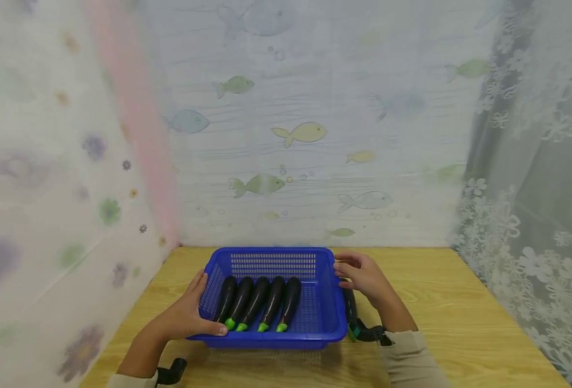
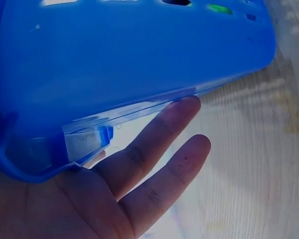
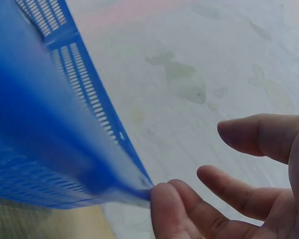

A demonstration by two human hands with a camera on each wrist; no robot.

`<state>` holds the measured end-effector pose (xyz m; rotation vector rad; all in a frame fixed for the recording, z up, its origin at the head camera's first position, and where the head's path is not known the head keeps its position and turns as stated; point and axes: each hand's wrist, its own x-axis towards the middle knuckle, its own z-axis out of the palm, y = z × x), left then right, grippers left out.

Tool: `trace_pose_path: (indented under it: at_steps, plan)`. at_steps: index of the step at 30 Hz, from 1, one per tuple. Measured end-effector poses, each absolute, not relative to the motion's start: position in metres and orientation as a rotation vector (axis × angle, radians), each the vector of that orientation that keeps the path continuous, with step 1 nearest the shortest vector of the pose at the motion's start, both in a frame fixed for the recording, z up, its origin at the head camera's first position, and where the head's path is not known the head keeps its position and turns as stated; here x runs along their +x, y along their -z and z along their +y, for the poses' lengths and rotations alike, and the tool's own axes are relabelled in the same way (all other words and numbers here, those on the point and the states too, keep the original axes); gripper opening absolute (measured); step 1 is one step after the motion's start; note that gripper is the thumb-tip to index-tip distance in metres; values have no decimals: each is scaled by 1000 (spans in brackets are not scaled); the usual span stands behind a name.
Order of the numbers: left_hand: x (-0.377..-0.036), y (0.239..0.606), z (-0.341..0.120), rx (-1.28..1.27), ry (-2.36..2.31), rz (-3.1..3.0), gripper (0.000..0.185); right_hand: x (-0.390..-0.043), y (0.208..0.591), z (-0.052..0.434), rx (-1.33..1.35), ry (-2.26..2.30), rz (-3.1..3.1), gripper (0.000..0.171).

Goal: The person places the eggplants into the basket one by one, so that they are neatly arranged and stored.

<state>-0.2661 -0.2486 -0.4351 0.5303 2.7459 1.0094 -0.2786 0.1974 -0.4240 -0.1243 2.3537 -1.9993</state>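
A blue plastic basket [image 1: 266,337] with slotted walls stands in front of me on the table. Several dark purple eggplants [image 1: 260,302] lie side by side in its left part, green stem ends towards me. My left hand [image 1: 188,312] holds the basket's near left corner, thumb over the rim. In the left wrist view, two of its fingers [image 2: 164,184] extend along the basket's lower edge. At the right rim, my right hand [image 1: 363,275] touches the basket with its fingertips; its fingers are spread apart. Another eggplant [image 1: 350,304] lies outside the right wall, partly hidden by that hand.
The wood-patterned table [image 1: 441,312] extends to both sides of the basket. Behind it hangs a sheet printed with fish [image 1: 305,132]. A flowered sheet [image 1: 108,210] borders the left, and a lace curtain [image 1: 533,269] the right. Black wrist mounts [image 1: 171,372] show at both cuffs.
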Motion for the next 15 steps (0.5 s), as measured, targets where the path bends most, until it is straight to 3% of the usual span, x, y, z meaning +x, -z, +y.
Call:
trace_pose_path:
  at_steps: [15]
  plan:
    - [-267,439,-248,516,-1009,2749,143,-283,441,208,1,1987,2465,39]
